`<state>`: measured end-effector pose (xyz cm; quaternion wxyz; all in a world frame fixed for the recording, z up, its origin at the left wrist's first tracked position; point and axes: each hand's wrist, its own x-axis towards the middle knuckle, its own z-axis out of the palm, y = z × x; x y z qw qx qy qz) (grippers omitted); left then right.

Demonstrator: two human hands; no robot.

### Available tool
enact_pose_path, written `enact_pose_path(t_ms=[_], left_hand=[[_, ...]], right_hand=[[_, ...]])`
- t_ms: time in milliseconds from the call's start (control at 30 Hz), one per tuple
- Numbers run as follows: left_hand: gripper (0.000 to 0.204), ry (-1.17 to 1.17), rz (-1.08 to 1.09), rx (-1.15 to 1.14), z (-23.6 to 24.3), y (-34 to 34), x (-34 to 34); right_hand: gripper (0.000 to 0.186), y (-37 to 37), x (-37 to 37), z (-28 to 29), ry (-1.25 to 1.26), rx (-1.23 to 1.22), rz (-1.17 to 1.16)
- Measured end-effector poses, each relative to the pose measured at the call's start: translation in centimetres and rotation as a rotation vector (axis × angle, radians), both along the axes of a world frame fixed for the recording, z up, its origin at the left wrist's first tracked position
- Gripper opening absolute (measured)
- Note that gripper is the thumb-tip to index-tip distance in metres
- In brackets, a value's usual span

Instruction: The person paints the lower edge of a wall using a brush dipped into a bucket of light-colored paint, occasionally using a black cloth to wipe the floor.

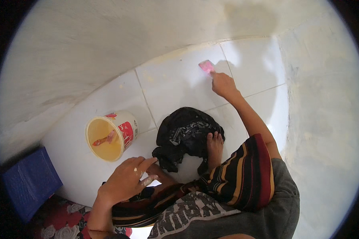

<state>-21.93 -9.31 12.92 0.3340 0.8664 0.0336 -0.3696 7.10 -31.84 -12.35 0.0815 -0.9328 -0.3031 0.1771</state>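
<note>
Stretched out ahead, my right hand (224, 85) is closed on the handle of a small pink scraper (206, 67), its flat blade over the white floor tiles near the wall. My left hand (125, 180) hangs above my bent left leg, fingers apart, with whitish smears on it and nothing held. Left of centre, a white paint bucket (127, 121) with red print tilts toward me. Inside it lies a paintbrush (103, 139) with an orange-brown handle. A crumpled black plastic bag or cloth (183, 129), streaked with white, lies beside my bare right foot (215, 148).
A pale, patchy wall (119, 36) curves along the far and left side, and another wall (327, 91) rises on the right. Yellowish stains mark the tiles (163, 87). At the lower left stand a dark blue box-like thing (32, 181) and a red floral cloth (66, 219).
</note>
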Motion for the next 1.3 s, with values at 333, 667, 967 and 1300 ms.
enact_pose_path(t_ms=[333, 667, 967, 1300], left_hand=[[0.049, 0.088, 0.011, 0.022, 0.5, -0.3, 0.0], [0.046, -0.001, -0.008, 0.058, 0.1, -0.3, -0.4], [0.045, -0.041, 0.019, 0.123, 0.5, -0.4, -1.0], [0.046, -0.068, 0.066, 0.124, 0.5, 0.6, -1.1]], right_hand=[[0.024, -0.5, -0.5, 0.3, 0.045, -0.046, -0.038], [0.029, -0.9, 1.2, 0.3, 0.033, -0.042, 0.011], [0.020, -1.8, -6.2, 2.7, 0.159, -0.158, 0.113], [0.030, -3.3, -7.7, 2.9, 0.136, -0.140, 0.126]])
